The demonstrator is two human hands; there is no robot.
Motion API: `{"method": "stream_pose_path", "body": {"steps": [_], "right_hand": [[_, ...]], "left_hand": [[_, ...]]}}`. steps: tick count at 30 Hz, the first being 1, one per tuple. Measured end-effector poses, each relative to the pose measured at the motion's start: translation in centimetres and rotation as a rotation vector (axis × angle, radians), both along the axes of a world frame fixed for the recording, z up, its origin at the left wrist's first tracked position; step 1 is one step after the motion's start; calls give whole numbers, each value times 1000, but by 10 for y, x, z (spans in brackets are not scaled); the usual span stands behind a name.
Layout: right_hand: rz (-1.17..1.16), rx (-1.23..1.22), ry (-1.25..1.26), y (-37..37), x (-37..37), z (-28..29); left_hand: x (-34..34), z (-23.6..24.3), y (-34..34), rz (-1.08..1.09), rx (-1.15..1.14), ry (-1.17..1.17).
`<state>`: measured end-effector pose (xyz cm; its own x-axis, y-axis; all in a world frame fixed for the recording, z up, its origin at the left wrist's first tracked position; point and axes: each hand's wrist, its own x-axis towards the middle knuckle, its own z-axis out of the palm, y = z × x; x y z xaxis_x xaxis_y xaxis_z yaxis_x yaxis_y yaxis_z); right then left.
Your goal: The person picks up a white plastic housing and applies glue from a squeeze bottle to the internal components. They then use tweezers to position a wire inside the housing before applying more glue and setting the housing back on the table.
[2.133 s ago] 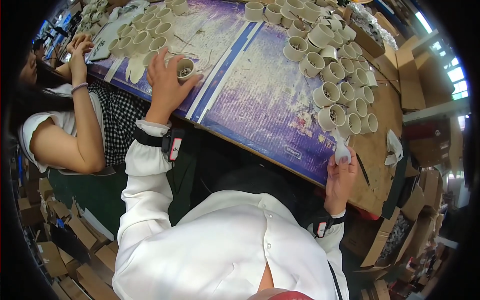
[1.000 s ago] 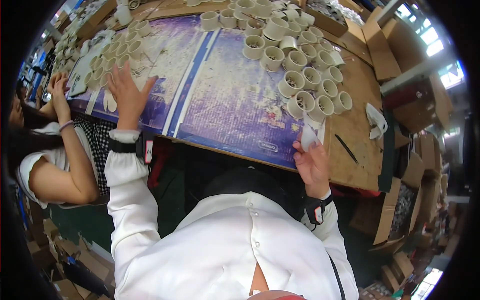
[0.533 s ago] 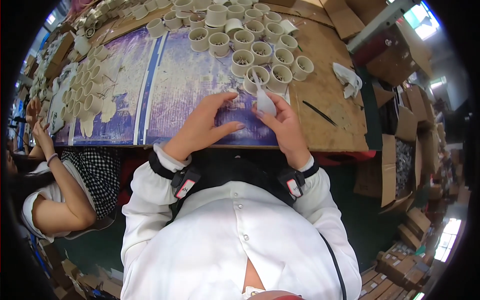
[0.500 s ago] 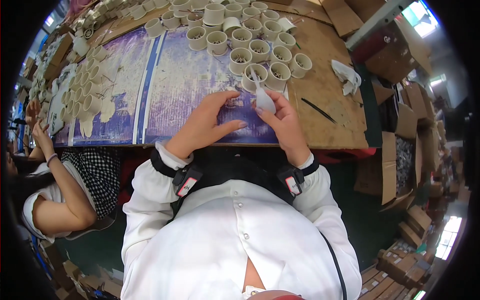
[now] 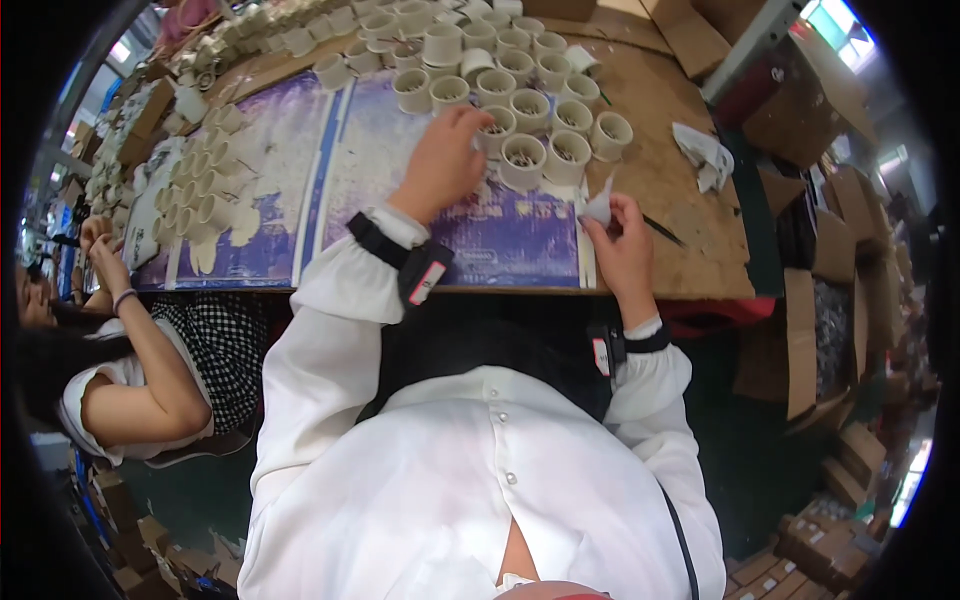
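While round cream cups [image 5: 212, 208] are standing well left of the left grip [image 5: 445, 163], scuffed purple sheeting [image 5: 375, 152] is spreading between them. That grip is curling at a smooth cup [image 5: 497, 138]; I cannot tell how tightly. The right grip [image 5: 627, 245] is pinching a white taper-necked bottle [image 5: 600, 207] near the front edge of the bench [image 5: 700, 265].

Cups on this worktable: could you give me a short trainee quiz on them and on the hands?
1. Which hand holds the white, narrow-tipped bottle?
2. True or false: the left hand is at a pale cup.
3. What shows inside the front cups?
a) water
b) small loose pieces
c) folded cloth

Key:
1. The right hand.
2. True.
3. b.
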<state>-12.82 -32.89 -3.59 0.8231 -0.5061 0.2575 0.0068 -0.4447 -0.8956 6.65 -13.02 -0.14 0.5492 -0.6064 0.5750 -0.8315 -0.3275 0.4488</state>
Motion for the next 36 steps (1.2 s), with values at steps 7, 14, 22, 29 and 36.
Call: {"method": "stream_pose_path", "body": {"steps": [7,14,22,29,36], "right_hand": [[-21,-61,49,-1,-6,-6],[-49,-73,34,9,-9,9],[-95,-52,9,11,-13,9],[-66,-83,56,9,-14,12],[-35,-99,45,8,-11,13]], "left_hand": [[35,12,6,21,-70,101],[182,48,34,441,-209,-370],[232,95,-4,520,414,-239],[255,83,-14,329,703,-193],[215,123,38,467,491,-340]]}}
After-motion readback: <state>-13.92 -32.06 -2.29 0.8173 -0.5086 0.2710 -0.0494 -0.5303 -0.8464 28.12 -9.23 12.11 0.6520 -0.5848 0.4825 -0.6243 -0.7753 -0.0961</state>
